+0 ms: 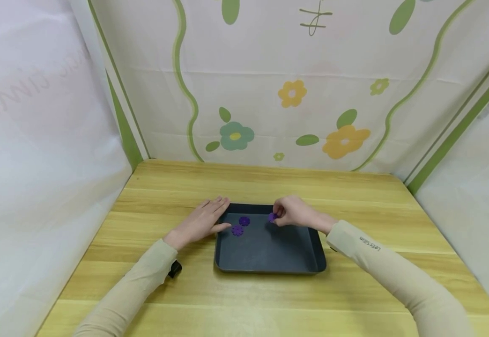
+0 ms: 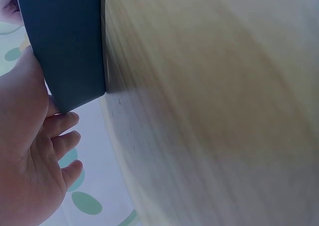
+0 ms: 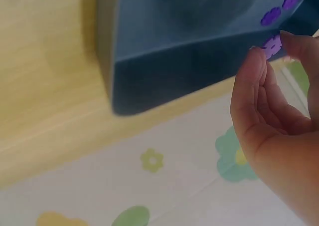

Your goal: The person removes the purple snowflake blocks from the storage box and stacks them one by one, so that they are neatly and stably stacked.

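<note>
A dark grey rectangular tray (image 1: 265,255) lies on the wooden table. Over its far part, my right hand (image 1: 293,211) pinches a small purple flower-shaped piece (image 3: 272,47) between thumb and index finger; the other fingers are curled in. Two more purple flower-shaped pieces, one farther back (image 1: 244,221) and one nearer (image 1: 237,230), lie close together on the tray floor near its left side. My left hand (image 1: 200,220) rests at the tray's far left corner, fingers stretched out and thumb reaching over the rim. In the left wrist view its fingertips are beside the tray's outer wall (image 2: 67,46).
Bare wood of the table (image 1: 253,304) surrounds the tray. White cloth walls (image 1: 257,56) with flower prints stand behind and on both sides. A small black object (image 1: 175,269) shows under the left sleeve.
</note>
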`<state>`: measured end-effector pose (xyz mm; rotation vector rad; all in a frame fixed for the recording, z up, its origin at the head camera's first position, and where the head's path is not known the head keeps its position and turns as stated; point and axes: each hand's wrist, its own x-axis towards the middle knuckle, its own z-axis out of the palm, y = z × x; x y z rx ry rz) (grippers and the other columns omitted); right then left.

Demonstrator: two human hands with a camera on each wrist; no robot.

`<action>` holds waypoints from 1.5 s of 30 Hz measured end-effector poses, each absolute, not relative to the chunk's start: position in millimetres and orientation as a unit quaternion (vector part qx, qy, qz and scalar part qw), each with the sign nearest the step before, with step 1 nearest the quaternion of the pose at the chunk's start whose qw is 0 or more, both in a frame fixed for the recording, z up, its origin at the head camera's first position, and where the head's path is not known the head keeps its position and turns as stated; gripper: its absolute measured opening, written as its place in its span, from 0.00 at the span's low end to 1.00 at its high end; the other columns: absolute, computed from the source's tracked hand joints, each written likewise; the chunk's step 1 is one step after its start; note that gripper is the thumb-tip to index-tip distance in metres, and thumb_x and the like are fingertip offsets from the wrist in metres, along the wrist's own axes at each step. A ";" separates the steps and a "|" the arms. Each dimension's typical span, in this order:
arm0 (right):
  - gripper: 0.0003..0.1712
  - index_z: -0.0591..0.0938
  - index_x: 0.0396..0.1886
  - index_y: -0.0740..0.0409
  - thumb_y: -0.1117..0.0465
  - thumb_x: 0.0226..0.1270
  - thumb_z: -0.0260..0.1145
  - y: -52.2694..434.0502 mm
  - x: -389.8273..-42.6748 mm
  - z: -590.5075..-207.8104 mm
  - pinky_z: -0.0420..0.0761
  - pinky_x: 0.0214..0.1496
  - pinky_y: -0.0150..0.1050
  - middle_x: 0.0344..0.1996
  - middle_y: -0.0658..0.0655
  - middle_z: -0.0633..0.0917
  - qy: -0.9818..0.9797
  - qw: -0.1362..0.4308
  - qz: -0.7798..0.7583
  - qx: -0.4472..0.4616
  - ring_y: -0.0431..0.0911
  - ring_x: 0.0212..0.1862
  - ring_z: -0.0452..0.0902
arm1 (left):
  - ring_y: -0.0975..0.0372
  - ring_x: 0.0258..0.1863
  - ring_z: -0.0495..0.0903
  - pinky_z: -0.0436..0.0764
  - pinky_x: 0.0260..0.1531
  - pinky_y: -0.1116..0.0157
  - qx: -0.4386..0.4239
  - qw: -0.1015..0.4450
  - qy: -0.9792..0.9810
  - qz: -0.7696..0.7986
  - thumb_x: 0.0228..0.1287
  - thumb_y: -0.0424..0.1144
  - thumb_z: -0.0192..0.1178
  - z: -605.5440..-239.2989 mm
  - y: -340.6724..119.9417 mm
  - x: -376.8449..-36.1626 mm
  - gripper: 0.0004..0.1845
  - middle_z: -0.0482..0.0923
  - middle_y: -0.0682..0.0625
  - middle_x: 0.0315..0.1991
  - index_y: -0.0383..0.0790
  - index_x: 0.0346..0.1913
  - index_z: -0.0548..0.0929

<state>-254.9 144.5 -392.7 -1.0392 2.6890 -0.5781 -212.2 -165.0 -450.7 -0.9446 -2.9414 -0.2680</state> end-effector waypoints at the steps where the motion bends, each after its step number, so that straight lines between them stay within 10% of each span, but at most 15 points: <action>1: 0.12 0.86 0.34 0.64 0.62 0.52 0.76 147.4 -256.0 -391.3 0.85 0.35 0.32 0.30 0.56 0.88 0.911 0.094 -0.196 -0.350 0.39 0.31 0.81 | 0.49 0.77 0.58 0.61 0.76 0.46 -0.304 0.020 -0.949 -0.087 0.73 0.60 0.50 -450.4 -164.9 -212.3 0.41 0.58 0.41 0.77 0.35 0.77 0.58; 45: 0.09 0.85 0.33 0.65 0.64 0.56 0.74 274.2 -250.8 -392.9 0.81 0.32 0.29 0.27 0.55 0.87 0.952 0.063 -0.200 -0.225 0.40 0.30 0.81 | 0.49 0.77 0.58 0.61 0.76 0.46 -0.304 0.023 -0.947 -0.096 0.73 0.59 0.51 -452.7 -164.5 -212.5 0.41 0.59 0.40 0.77 0.35 0.77 0.58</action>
